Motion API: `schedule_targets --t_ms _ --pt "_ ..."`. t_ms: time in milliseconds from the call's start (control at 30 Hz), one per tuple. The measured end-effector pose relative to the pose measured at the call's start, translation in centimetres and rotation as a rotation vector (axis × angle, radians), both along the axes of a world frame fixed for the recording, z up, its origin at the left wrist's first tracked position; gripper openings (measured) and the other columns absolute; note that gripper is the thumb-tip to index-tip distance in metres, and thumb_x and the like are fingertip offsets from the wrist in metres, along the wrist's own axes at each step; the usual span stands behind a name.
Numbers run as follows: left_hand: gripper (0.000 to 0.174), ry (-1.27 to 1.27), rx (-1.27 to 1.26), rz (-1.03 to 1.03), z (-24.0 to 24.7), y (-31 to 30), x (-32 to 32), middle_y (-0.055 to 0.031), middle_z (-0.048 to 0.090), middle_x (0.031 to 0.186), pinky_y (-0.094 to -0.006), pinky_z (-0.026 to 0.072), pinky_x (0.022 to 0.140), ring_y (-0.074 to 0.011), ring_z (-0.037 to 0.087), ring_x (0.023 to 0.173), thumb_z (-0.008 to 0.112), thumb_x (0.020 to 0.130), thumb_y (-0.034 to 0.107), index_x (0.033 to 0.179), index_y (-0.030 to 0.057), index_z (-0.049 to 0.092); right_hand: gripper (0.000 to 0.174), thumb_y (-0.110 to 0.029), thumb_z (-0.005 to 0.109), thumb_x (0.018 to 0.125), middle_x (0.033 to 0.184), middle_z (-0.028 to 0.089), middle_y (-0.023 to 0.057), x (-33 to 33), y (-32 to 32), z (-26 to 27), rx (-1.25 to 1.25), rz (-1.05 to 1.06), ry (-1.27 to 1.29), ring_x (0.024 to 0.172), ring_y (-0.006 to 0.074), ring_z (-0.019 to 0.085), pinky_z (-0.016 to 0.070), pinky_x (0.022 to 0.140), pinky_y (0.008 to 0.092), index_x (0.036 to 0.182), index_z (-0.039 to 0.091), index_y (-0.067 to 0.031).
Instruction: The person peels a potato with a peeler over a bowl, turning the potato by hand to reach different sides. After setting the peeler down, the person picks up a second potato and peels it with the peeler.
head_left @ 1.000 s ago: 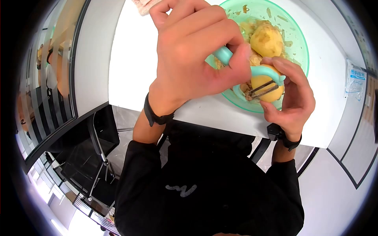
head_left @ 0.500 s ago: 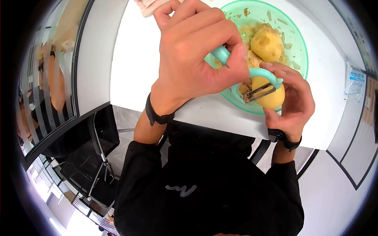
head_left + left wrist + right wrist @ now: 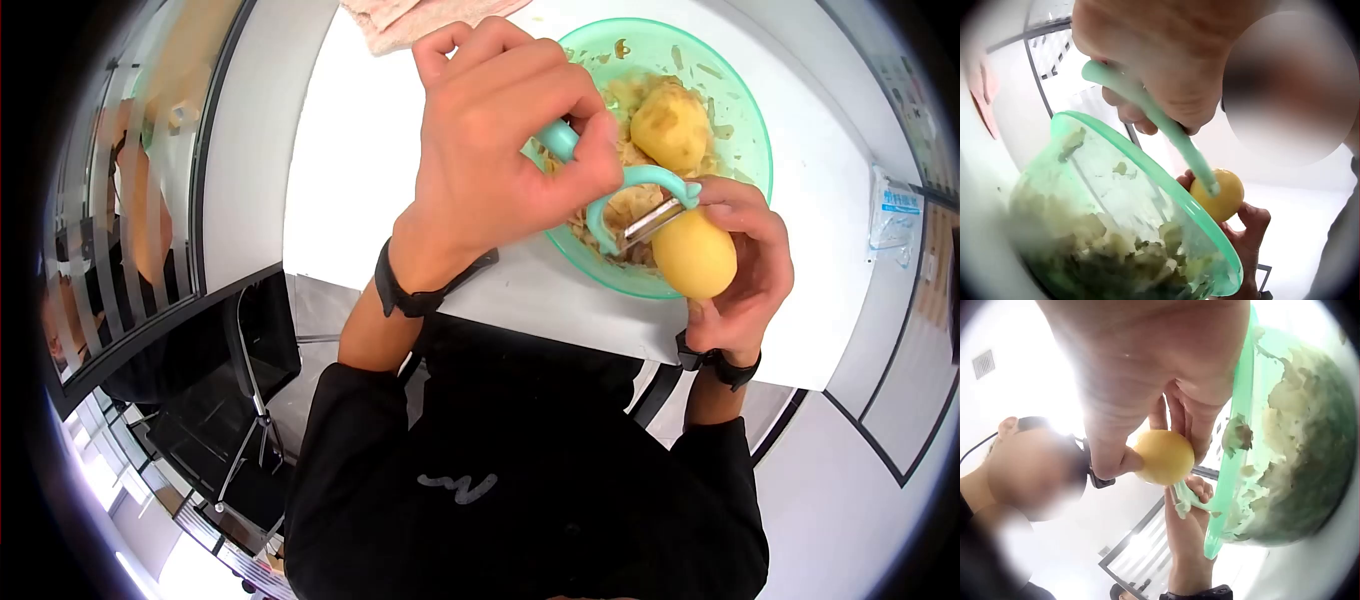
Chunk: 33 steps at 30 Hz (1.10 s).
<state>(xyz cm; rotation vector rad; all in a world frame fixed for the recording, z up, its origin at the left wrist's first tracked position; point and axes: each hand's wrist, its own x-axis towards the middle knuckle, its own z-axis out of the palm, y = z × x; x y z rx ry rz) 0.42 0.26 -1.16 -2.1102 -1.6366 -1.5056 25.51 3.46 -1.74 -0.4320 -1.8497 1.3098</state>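
Yellow potato [image 3: 693, 255], gripped in the right hand [image 3: 745, 270], lies lengthwise toward the peeler [image 3: 650, 176] clamped in the left hand [image 3: 500, 140].

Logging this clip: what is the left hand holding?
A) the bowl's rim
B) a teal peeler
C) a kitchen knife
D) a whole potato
B: the left hand grips the teal peeler, with its blade at the peeled potato that the right hand holds by the green bowl.
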Motion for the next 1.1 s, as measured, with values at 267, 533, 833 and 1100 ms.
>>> schedule_targets --t_ms 267,533,833,1100 --pt "0.018 0.102 -0.082 0.095 -0.5 0.2 -0.1 0.0058 0.060 0.067 -0.0356 0.0313 0.087 -0.0159 0.055 0.073 0.079 0.077 0.016 0.069 0.0128 0.063 0.059 -0.016 0.068 0.078 0.121 0.063 0.0262 -0.3 0.5 -0.5 -0.073 -0.085 0.095 0.112 0.0357 0.066 0.0512 0.104 0.0481 0.131 0.052 0.0057" --pt "0.024 0.195 -0.010 0.157 -0.7 0.3 -0.3 0.0081 0.059 0.066 -0.0361 0.0307 0.091 -0.0143 0.055 0.074 0.086 0.074 0.020 0.068 0.0154 0.063 0.062 -0.007 0.064 0.069 0.126 0.065 0.0239 -0.4 0.2 -0.4 -0.076 0.024 0.038 0.114 0.0334 0.067 0.0523 0.104 0.0459 0.130 0.057 0.0049" --pt "0.022 0.184 -0.001 0.174 -0.5 0.2 -0.4 0.0085 0.060 0.066 -0.0350 0.0312 0.090 -0.0134 0.056 0.074 0.085 0.074 0.018 0.068 0.0152 0.064 0.060 0.003 0.065 0.067 0.132 0.064 0.0211 -1.0 -0.2 0.5 -0.077 -0.015 -0.135 0.129 0.0328 0.061 0.0523 0.107 0.0432 0.127 0.061 0.0032" --pt "0.023 0.246 0.007 0.220 0.4 0.2 0.3 0.0097 0.060 0.065 -0.0377 0.0284 0.087 -0.0122 0.055 0.073 0.085 0.074 0.019 0.067 0.0159 0.064 0.058 0.000 0.073 0.064 0.133 0.066 0.0177 -1.7 -0.7 0.9 0.106 -0.072 -0.336 0.118 0.0332 0.067 0.0563 0.098 0.0386 0.122 0.063 -0.0023"
